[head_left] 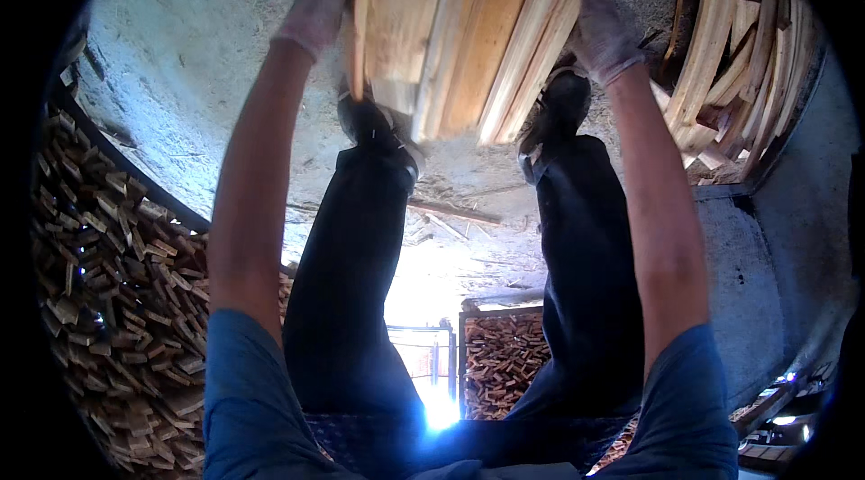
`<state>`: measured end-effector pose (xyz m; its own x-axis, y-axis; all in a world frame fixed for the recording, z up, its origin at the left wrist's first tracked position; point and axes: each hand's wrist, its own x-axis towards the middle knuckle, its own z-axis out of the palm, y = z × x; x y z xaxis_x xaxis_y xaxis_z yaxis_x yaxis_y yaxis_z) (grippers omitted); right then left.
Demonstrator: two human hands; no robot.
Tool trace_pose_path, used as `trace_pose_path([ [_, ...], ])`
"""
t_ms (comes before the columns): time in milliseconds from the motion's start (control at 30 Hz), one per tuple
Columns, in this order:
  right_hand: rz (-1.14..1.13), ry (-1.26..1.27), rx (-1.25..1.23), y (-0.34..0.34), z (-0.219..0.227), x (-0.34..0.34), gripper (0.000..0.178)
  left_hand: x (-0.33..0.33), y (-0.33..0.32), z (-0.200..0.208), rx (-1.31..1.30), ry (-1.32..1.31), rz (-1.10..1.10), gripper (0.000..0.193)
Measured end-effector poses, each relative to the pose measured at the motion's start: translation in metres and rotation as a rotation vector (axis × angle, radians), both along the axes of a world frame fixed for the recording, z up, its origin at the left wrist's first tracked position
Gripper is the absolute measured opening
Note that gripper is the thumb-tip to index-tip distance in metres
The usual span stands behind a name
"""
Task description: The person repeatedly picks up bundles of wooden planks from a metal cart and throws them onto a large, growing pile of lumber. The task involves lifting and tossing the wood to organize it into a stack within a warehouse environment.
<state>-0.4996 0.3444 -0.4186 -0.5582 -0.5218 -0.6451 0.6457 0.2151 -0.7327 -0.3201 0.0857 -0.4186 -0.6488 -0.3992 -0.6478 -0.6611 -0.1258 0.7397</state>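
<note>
Several long, pale wooden boards (487, 30) lie side by side in a bundle between my arms, their near ends above the floor between my shoes. Pressed to the left side of the bundle is my left hand (322, 3), in a light work glove. My right hand (605, 34), gloved too, grips its right side. Both hands are closed on the boards, though most of the fingers are hidden behind the wood or blurred. The far ends of the boards run out of the top of the view.
Loose wooden slats (734, 75) are heaped at the upper right, inside a dark edge. A large pile of cut wood pieces (135, 300) fills the left side, and another stack (505, 363) shows between my legs. Wood scraps (455, 212) lie on the concrete floor (198, 75).
</note>
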Motion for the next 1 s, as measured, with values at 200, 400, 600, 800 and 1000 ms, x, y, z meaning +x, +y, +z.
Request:
trace_pose_path([
  [200,0.294,-0.066,0.248,0.021,-0.007,-0.005,0.096,0.023,0.013,0.005,-0.095,0.091,-0.24,0.077],
  [400,0.238,-0.142,0.051,0.039,-0.029,-0.017,0.06,0.028,-0.003,-0.03,0.154,0.078,-0.199,0.055],
  [600,-0.056,-0.325,-0.516,0.043,-0.069,-0.027,0.053,0.015,0.007,-0.056,0.542,0.078,0.239,0.04],
  [800,-0.18,-0.529,-0.265,0.014,-0.006,0.008,0.047,0.03,0.011,0.001,0.611,-0.079,0.512,0.064],
  [1000,-0.292,-0.491,-0.037,0.024,0.054,0.036,0.045,0.046,0.043,0.057,0.607,0.013,0.371,0.071],
])
